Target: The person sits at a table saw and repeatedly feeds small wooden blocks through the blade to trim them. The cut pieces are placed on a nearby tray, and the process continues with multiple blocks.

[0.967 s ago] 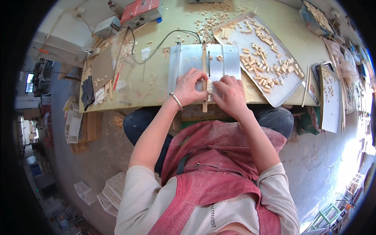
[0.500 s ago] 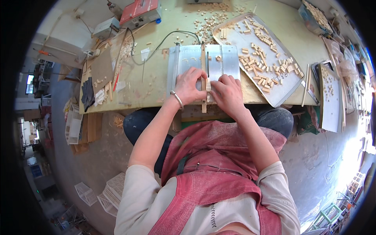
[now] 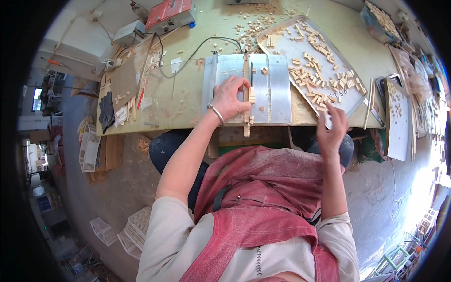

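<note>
The blocks (image 3: 252, 95) are set on the metal plate (image 3: 280, 89), just right of the left hand's (image 3: 230, 99) fingertips, their row pointing away from the body beside the strip (image 3: 246, 70). Left thumb and forefinger are parted; whether anything is gripped cannot be told. The right hand (image 3: 332, 128), farther off, is held curled at the tray's (image 3: 351, 101) near corner, its grasp unclear.

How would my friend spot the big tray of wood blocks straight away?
Find the pale green table. Right of its silver metal plate, a big tray lies slantwise. Unlike that plate, it has a raised rim and holds many scattered wooden blocks.
</note>
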Motion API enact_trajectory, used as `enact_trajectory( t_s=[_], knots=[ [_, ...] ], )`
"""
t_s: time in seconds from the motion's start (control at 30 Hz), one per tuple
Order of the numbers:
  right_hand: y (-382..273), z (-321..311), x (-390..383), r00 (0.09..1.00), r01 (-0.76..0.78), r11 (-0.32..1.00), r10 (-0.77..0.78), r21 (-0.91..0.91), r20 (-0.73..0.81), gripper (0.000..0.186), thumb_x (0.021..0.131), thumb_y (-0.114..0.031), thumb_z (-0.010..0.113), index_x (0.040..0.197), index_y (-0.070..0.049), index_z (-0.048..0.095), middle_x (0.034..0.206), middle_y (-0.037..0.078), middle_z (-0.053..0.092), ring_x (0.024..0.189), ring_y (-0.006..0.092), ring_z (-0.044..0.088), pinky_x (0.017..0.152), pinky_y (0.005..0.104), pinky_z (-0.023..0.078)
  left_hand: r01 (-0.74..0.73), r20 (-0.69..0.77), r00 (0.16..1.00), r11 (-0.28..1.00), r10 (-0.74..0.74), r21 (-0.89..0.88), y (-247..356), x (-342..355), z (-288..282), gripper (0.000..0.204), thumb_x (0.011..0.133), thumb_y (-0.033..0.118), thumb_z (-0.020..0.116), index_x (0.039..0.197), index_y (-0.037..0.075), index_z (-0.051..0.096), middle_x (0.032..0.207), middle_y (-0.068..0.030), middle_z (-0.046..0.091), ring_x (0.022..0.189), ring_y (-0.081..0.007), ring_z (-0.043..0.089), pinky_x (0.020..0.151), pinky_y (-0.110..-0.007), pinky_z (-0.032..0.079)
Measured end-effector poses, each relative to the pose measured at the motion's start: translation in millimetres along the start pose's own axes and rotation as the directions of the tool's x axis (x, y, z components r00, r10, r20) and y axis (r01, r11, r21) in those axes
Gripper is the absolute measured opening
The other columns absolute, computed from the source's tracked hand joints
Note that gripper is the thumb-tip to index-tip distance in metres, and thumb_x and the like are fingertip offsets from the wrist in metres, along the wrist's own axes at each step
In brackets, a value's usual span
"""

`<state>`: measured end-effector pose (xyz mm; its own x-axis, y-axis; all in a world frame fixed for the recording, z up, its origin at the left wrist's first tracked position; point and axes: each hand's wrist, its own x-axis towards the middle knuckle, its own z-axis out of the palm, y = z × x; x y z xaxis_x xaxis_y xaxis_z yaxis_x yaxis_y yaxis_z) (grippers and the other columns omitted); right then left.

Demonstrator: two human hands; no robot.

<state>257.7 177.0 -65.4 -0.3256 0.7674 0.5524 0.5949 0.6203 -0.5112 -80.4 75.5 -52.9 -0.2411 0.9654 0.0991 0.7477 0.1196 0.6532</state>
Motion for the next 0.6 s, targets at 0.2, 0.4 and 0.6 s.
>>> enact_trajectory(
  t_s=[0.2,0.4,0.6],
  knots=[
    [62,-49,-7,0.993,-0.113,0.952,0.096,-0.283,-0.076,0.035,0.091,-0.003,0.074,0.126,-0.002,0.073,0.109,0.012,0.07,0.096,0.0253,0.068,0.089,0.0387,0.048,0.05,0.008,0.999,0.997,-0.049,-0.064,-7,6,2,0.044,0.066,0.03,0.081,0.106,0.019,0.066,0.105,-0.0014,0.062,0.1,-0.0224,0.066,0.09,-0.042,0.045],
    [76,-43,-10,0.949,-0.282,0.959,0.283,0.03,-0.137,0.031,0.095,0.001,0.07,0.125,0.004,0.072,0.103,0.01,0.066,0.077,0.014,0.06,0.067,0.0291,0.051,0.032,-0.02,0.999,0.999,-0.033,-0.044,-9,15,1,0.045,0.066,0.028,0.082,0.107,0.017,0.067,0.103,-0.0014,0.061,0.095,-0.0216,0.063,0.087,-0.039,0.048],
    [78,-43,-11,0.943,-0.307,0.951,0.309,0.029,-0.124,0.03,0.095,0.001,0.07,0.125,0.005,0.072,0.102,0.009,0.065,0.081,0.014,0.06,0.072,0.0289,0.052,0.022,-0.038,0.999,1.0,-0.022,0.005,-12,24,0,0.045,0.067,0.025,0.084,0.108,0.014,0.068,0.099,-0.0022,0.06,0.087,-0.0196,0.059,0.082,-0.034,0.054]
  ],
)
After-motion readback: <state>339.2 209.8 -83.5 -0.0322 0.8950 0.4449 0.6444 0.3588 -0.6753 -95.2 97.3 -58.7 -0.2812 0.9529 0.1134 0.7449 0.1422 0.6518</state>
